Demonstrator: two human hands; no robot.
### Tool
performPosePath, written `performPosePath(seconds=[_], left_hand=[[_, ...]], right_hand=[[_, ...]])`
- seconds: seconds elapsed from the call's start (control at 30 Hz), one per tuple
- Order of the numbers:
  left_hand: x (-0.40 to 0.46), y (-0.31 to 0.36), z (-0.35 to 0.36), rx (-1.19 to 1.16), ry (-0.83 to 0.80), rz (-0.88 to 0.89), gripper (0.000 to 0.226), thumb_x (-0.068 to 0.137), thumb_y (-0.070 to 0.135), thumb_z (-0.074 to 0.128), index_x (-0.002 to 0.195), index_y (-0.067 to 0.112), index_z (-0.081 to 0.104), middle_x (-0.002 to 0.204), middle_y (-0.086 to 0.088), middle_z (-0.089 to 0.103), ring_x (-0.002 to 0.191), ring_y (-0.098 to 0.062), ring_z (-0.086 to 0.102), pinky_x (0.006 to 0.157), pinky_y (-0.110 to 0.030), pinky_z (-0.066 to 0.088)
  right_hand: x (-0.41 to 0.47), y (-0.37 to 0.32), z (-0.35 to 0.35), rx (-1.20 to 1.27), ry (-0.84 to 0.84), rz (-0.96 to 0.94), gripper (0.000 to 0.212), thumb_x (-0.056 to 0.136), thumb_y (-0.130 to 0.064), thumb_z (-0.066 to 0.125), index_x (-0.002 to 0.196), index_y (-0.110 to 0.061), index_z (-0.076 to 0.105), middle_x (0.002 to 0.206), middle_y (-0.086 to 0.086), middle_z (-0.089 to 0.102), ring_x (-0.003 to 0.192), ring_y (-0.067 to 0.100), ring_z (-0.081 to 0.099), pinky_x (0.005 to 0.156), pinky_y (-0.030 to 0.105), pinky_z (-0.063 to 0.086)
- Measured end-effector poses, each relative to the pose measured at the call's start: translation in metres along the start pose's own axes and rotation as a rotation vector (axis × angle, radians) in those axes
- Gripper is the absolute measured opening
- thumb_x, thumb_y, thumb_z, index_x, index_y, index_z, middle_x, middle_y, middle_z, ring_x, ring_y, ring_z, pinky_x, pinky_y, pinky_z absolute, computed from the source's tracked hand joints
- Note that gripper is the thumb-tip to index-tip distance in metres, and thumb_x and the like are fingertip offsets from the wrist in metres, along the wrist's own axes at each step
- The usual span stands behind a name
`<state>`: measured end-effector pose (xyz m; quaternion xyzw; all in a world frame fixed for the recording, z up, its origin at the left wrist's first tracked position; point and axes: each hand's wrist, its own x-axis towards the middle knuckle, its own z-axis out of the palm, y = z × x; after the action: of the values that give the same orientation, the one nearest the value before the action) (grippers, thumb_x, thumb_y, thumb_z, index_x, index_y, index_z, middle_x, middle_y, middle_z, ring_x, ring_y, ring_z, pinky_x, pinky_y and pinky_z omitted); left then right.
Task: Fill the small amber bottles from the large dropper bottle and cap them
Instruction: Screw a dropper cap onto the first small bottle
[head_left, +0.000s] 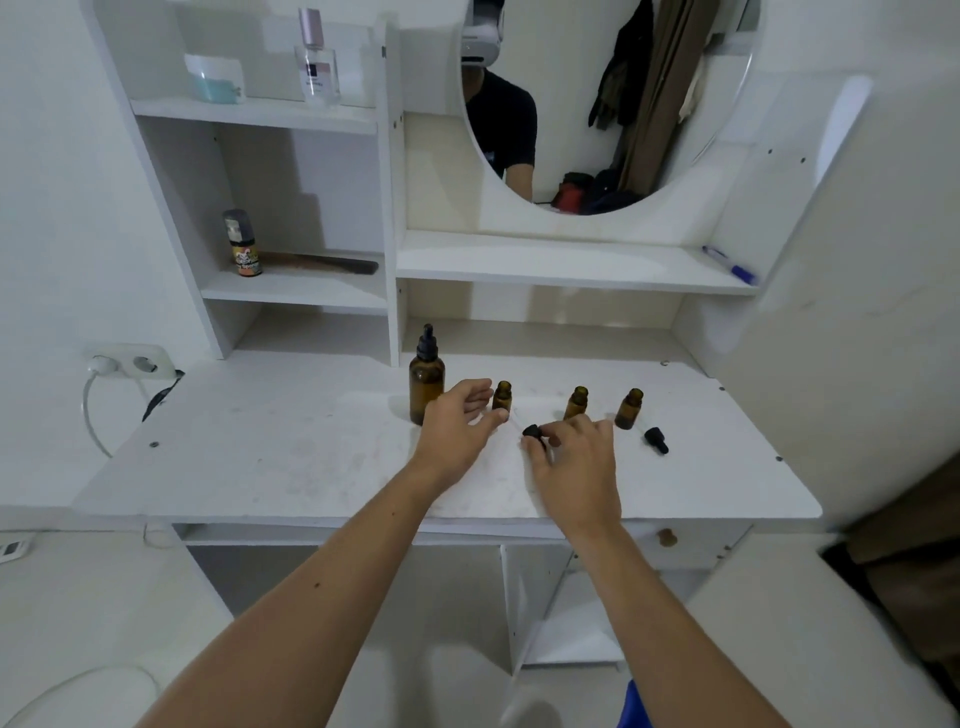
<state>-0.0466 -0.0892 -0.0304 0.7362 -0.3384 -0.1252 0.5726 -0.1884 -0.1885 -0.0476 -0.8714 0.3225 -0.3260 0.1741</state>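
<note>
The large amber dropper bottle (426, 384) stands capped at the back of the white tabletop (291, 457). Three small amber bottles stand uncapped in a row to its right: the first (502, 396), the second (576, 402) and the third (629, 408). My left hand (457, 428) hovers between the large bottle and the first small one, fingers apart, holding nothing. My right hand (574, 462) pinches a black dropper cap (534, 435) whose glass pipette points toward the first small bottle. Another black dropper cap (656, 439) lies on the table at the right.
White shelves behind hold an orange-labelled bottle (243, 244), a comb (332, 264), a perfume bottle (316, 62) and a blue pen (730, 265). A round mirror (613, 104) hangs above. A wall socket with a cable (130, 361) sits at the left.
</note>
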Motion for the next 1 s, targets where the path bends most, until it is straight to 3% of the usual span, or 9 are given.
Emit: performPosePath(seconds=[0.17, 0.27, 0.37, 0.53, 0.63, 0.7, 0.83, 1.0], left_hand=[[0.012, -0.004, 0.010, -0.008, 0.050, -0.008, 0.034, 0.089, 0.013, 0.081, 0.121, 0.011, 0.071, 0.105, 0.004, 0.077, 0.099, -0.007, 0.074, 0.097, -0.035, 0.060], [0.013, -0.005, 0.009, -0.011, 0.044, 0.001, 0.031, 0.089, 0.013, 0.081, 0.119, 0.011, 0.073, 0.103, 0.005, 0.078, 0.097, -0.006, 0.074, 0.096, -0.033, 0.060], [0.012, -0.006, 0.008, -0.008, 0.030, 0.020, 0.031, 0.090, 0.015, 0.080, 0.119, 0.011, 0.072, 0.105, 0.005, 0.078, 0.099, -0.006, 0.074, 0.098, -0.033, 0.060], [0.011, -0.007, 0.008, 0.000, 0.014, 0.041, 0.029, 0.091, 0.016, 0.079, 0.119, 0.013, 0.072, 0.107, 0.007, 0.077, 0.102, -0.005, 0.073, 0.100, -0.033, 0.059], [0.011, -0.007, 0.007, -0.004, 0.009, 0.046, 0.028, 0.091, 0.016, 0.079, 0.118, 0.014, 0.073, 0.107, 0.007, 0.077, 0.102, -0.005, 0.073, 0.101, -0.032, 0.058], [0.011, -0.006, 0.007, -0.002, 0.008, 0.057, 0.027, 0.091, 0.016, 0.079, 0.118, 0.014, 0.073, 0.106, 0.008, 0.077, 0.101, -0.003, 0.073, 0.100, -0.030, 0.058], [0.009, -0.006, 0.006, 0.000, 0.003, 0.072, 0.026, 0.091, 0.013, 0.078, 0.117, 0.013, 0.073, 0.104, 0.008, 0.077, 0.099, -0.002, 0.073, 0.099, -0.028, 0.058], [0.008, -0.006, 0.004, -0.006, -0.017, 0.087, 0.023, 0.091, 0.008, 0.077, 0.114, 0.012, 0.074, 0.099, 0.011, 0.078, 0.096, -0.001, 0.073, 0.098, -0.025, 0.057]], right_hand=[[0.002, -0.003, -0.013, 0.319, 0.068, 0.099, 0.017, 0.096, -0.020, 0.076, 0.113, -0.022, 0.073, 0.101, -0.020, 0.065, 0.108, 0.011, 0.056, 0.090, 0.013, 0.043], [0.014, -0.002, -0.019, 0.478, 0.083, 0.102, 0.023, 0.094, -0.015, 0.079, 0.111, -0.029, 0.072, 0.100, -0.018, 0.070, 0.102, 0.015, 0.065, 0.090, 0.013, 0.048], [0.031, -0.005, -0.025, 0.444, 0.085, 0.030, 0.024, 0.093, -0.015, 0.079, 0.115, -0.021, 0.075, 0.099, -0.012, 0.070, 0.092, 0.014, 0.064, 0.080, 0.006, 0.045], [0.050, -0.008, -0.029, 0.324, 0.048, -0.064, 0.021, 0.093, -0.016, 0.079, 0.114, -0.019, 0.077, 0.097, -0.010, 0.070, 0.088, 0.017, 0.064, 0.086, 0.028, 0.050], [0.053, -0.007, -0.031, 0.282, 0.013, -0.101, 0.022, 0.093, -0.015, 0.079, 0.114, -0.018, 0.077, 0.097, -0.010, 0.069, 0.091, 0.018, 0.065, 0.087, 0.031, 0.052], [0.057, -0.007, -0.033, 0.262, -0.006, -0.133, 0.022, 0.092, -0.015, 0.079, 0.114, -0.018, 0.077, 0.097, -0.010, 0.070, 0.088, 0.016, 0.065, 0.084, 0.028, 0.052], [0.069, -0.014, -0.039, 0.287, -0.096, -0.162, 0.021, 0.092, -0.014, 0.080, 0.112, -0.019, 0.078, 0.100, -0.007, 0.074, 0.084, 0.005, 0.065, 0.077, 0.008, 0.047], [0.083, -0.027, -0.040, 0.387, -0.244, -0.096, 0.018, 0.092, -0.018, 0.082, 0.109, -0.020, 0.079, 0.103, -0.007, 0.075, 0.086, 0.009, 0.070, 0.080, 0.011, 0.053]])
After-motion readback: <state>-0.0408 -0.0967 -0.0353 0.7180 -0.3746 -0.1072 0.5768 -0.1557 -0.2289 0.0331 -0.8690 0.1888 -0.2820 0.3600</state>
